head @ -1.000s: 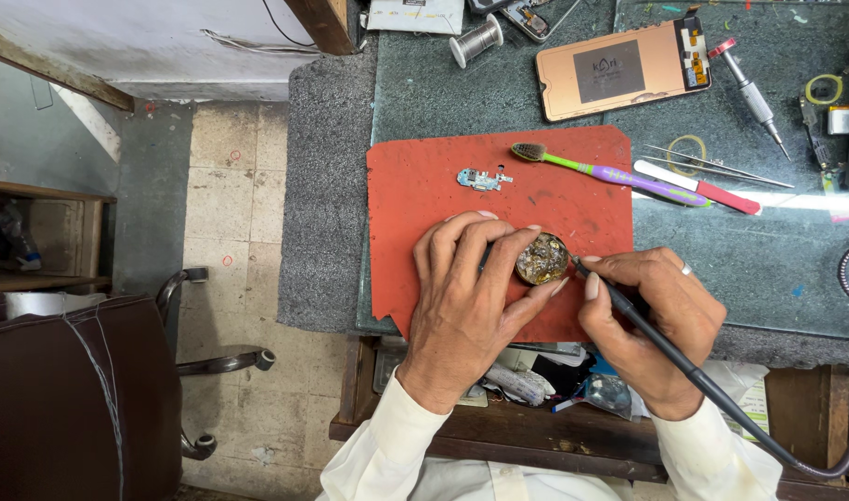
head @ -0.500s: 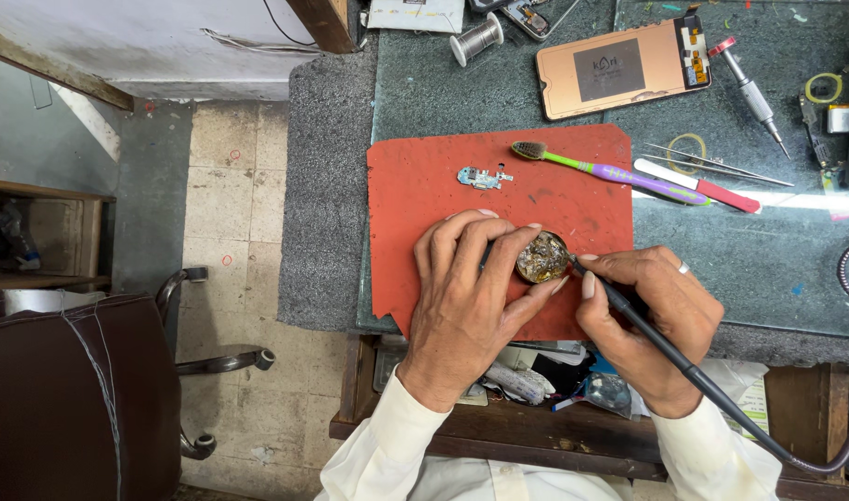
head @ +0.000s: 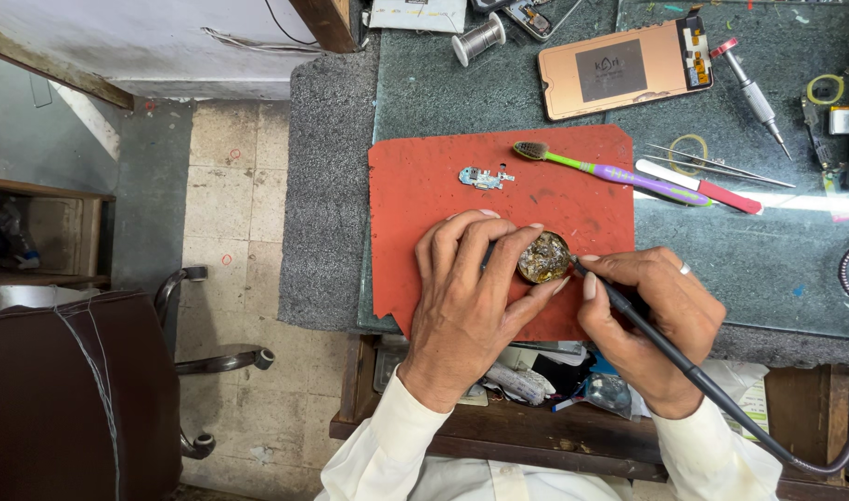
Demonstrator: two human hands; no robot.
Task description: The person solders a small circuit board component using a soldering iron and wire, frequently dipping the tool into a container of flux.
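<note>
Head view: unchanged; left hand (head: 471, 297) still grips round tin (head: 543, 258), right hand (head: 652, 320) soldering iron (head: 694, 376).

A rectangular copper-backed phone screen panel (head: 624, 70) with a dark square label lies beyond the red mat (head: 415, 186).
</note>
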